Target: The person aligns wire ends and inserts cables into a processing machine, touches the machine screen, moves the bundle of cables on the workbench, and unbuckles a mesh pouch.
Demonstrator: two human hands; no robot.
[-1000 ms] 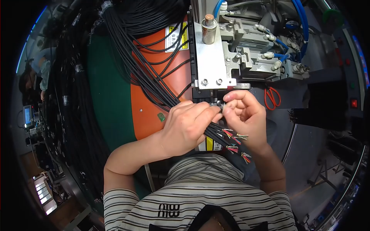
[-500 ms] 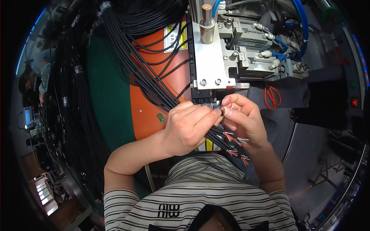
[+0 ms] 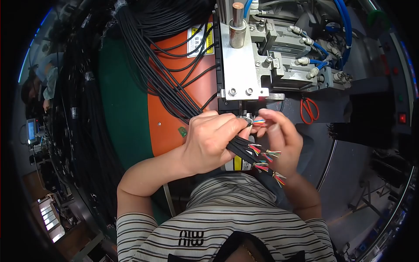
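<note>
My left hand (image 3: 211,139) is closed around a bundle of black cables (image 3: 239,148). Their stripped ends show thin coloured wires (image 3: 262,165) fanning out on the right, below the hand. One cable end, held up between thumb and forefinger, has its coloured wires (image 3: 259,123) pointing right. Beside those wires is my right hand (image 3: 286,144), slightly blurred, its thumb and forefinger apart. Some of its fingertips lie behind or against the wires; contact is unclear. Just above both hands sits the metal and black front of a machine fixture (image 3: 242,94).
Pneumatic cylinders (image 3: 283,52) with blue hoses stand at the upper right. Red-handled scissors (image 3: 309,110) lie right of the fixture. More black cables (image 3: 170,85) run across the orange surface (image 3: 163,135). Another person (image 3: 48,85) is at the far left.
My right thumb and forefinger have parted from the raised cable end and shifted slightly right. Its coloured wires now show spread out. My left hand keeps its hold on the cables.
</note>
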